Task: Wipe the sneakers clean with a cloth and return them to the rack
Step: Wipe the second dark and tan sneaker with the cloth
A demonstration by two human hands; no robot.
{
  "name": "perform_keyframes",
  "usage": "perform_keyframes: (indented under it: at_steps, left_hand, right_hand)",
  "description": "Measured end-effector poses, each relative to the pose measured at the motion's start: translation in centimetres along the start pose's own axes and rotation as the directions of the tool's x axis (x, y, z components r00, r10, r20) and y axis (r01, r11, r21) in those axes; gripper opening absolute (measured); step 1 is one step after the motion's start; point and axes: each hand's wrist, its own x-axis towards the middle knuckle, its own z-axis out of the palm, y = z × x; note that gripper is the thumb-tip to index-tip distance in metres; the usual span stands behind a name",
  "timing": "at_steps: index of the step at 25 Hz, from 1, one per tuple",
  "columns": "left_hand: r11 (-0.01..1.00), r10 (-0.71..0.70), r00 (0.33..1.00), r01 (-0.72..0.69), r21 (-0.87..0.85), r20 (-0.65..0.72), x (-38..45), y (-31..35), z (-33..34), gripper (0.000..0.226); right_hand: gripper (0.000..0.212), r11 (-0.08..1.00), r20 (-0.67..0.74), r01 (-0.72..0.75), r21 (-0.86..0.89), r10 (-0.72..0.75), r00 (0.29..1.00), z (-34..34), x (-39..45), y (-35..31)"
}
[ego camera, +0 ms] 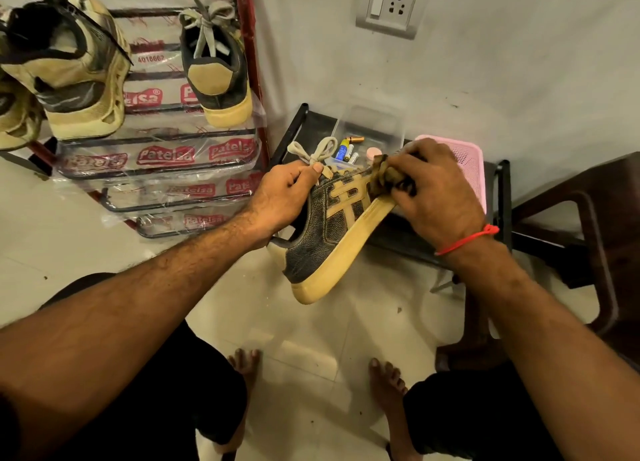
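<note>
The left grip [287, 190] holds a dark sneaker [332, 232] at its laces, tilted above the floor. Just right of it, the right grip [433, 190] clutches a cloth [384, 180] against the sneaker's toe end.

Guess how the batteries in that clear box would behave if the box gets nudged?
The batteries are round cylinders lying loose on their sides, so they would probably roll and rattle. The clear box looks thin, open-topped and likely light, so it may slide on the black stand rather than tip. It sits just behind the held sneaker, so a bump seems possible.
</note>
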Motion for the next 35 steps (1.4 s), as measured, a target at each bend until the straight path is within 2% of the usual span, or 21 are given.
perform_keyframes:
  at_steps: [1, 3, 5, 7, 8, 9, 11, 13, 15, 17, 19, 21, 22, 23, 25, 27, 28, 30, 33, 35]
  left_hand:
    - [1.0, 0.009, 1.0, -0.009, 0.018, -0.007, 0.1, 0.0, 0.2, 0.055]
    - [0.998, 0.018, 0.999, -0.016, 0.053, -0.035, 0.2, -0.1, 0.3, 0.052]
    - [0.997, 0.004, 0.997, 0.002, 0.075, -0.077, 0.4, -0.4, 0.1, 0.049]
    - [0.997, -0.024, 0.996, 0.03, 0.065, -0.085, 0.6, -0.4, -0.3, 0.051]
    - [0.998, -0.021, 0.997, 0.025, 0.057, -0.074, 0.5, -0.3, -0.5, 0.051]
    - [0.999, -0.006, 0.998, 0.009, 0.05, -0.062, 0.5, -0.3, -0.6, 0.051]
    - [1.0, 0.009, 0.999, -0.008, 0.026, -0.048, 0.5, -0.2, -0.6, 0.053]
    - [1.0, 0.012, 1.0, -0.012, 0.017, -0.023, 0.2, -0.1, -0.4, 0.059]
    - [0.998, 0.034, 0.999, -0.033, 0.048, -0.012, 0.1, -0.1, -0.2, 0.059]
    - [0.996, 0.061, 0.997, -0.058, 0.071, -0.044, 0.2, -0.3, -0.2, 0.05]
    - [0.992, 0.091, 0.993, -0.083, 0.095, -0.074, 0.4, -0.5, -0.2, 0.046]
    - [0.989, 0.1, 0.994, -0.094, 0.11, -0.045, 0.4, -0.5, -0.2, 0.044]
    - [0.99, 0.095, 0.995, -0.092, 0.109, -0.024, 0.4, -0.4, -0.3, 0.043]
    - [0.991, 0.088, 0.996, -0.086, 0.105, -0.014, 0.4, -0.3, -0.4, 0.044]
    - [0.989, 0.102, 0.995, -0.101, 0.104, -0.008, 0.3, -0.1, -0.4, 0.049]
    - [0.985, 0.13, 0.991, -0.132, 0.109, 0.027, 0.4, -0.1, -0.3, 0.05]
    - [0.981, 0.152, 0.987, -0.157, 0.117, 0.05, 0.3, 0.0, -0.2, 0.051]
    - [0.959, 0.222, 0.971, -0.235, 0.16, 0.092, 0.3, 0.1, -0.3, 0.053]
    - [0.891, 0.355, 0.918, -0.389, 0.233, 0.175, 0.1, -0.3, -0.3, 0.049]
    - [0.854, 0.375, 0.895, -0.435, 0.284, 0.242, -0.3, -0.6, -0.1, 0.047]
  right_hand:
    - [0.027, 1.0, 0.001, -0.01, 0.006, 0.01, 1.0, -0.1, -0.1, 0.0]
    - [0.031, 0.987, 0.016, 0.131, 0.095, -0.133, 0.991, 0.7, -1.6, -3.1]
    - [0.023, 0.914, 0.117, 0.311, 0.26, -0.35, 0.93, 1.8, -3.9, -7.7]
    - [0.02, 0.855, 0.191, 0.419, 0.304, -0.486, 0.853, 2.4, -4.6, -9.2]
    - [0.02, 0.863, 0.175, 0.421, 0.278, -0.476, 0.862, 2.4, -3.9, -8.2]
    - [0.022, 0.899, 0.126, 0.366, 0.241, -0.402, 0.907, 2.3, -2.9, -6.5]
    - [0.028, 0.976, 0.009, 0.156, 0.151, -0.159, 0.987, 1.4, -0.8, -2.4]
    - [0.031, 0.998, -0.031, -0.056, 0.039, 0.058, 0.998, 0.5, -0.1, 0.9]
    - [0.031, 0.987, -0.033, -0.157, 0.03, 0.158, 0.987, 0.1, -0.3, 1.3]
    - [0.026, 0.983, -0.002, -0.041, 0.179, 0.042, 0.999, 0.7, -1.2, -1.7]
    - [0.031, 0.936, 0.081, 0.148, 0.32, -0.182, 0.98, 1.8, -2.8, -6.2]
    - [0.034, 0.897, 0.164, 0.306, 0.319, -0.37, 0.914, 2.4, -4.1, -8.5]
    - [0.034, 0.894, 0.159, 0.332, 0.301, -0.39, 0.907, 2.3, -3.7, -8.0]
    - [0.033, 0.911, 0.12, 0.295, 0.287, -0.34, 0.933, 2.1, -2.9, -6.8]
    - [0.034, 0.949, 0.017, 0.081, 0.305, -0.091, 0.996, 1.2, -1.4, -4.0]
    - [0.035, 0.927, 0.006, -0.096, 0.363, 0.1, 0.995, 0.2, -0.9, -2.1]
    - [0.035, 0.918, 0.041, -0.11, 0.381, 0.102, 0.994, 0.0, -0.9, -1.6]
    - [0.039, 0.9, 0.169, -0.087, 0.426, 0.016, 0.986, -0.7, -1.0, -1.1]
    - [0.06, 0.887, 0.436, -0.169, 0.429, -0.04, 0.899, -1.5, -0.9, -0.8]
    - [0.075, 0.932, 0.533, -0.132, 0.338, -0.073, 0.843, -0.9, -1.4, -0.9]
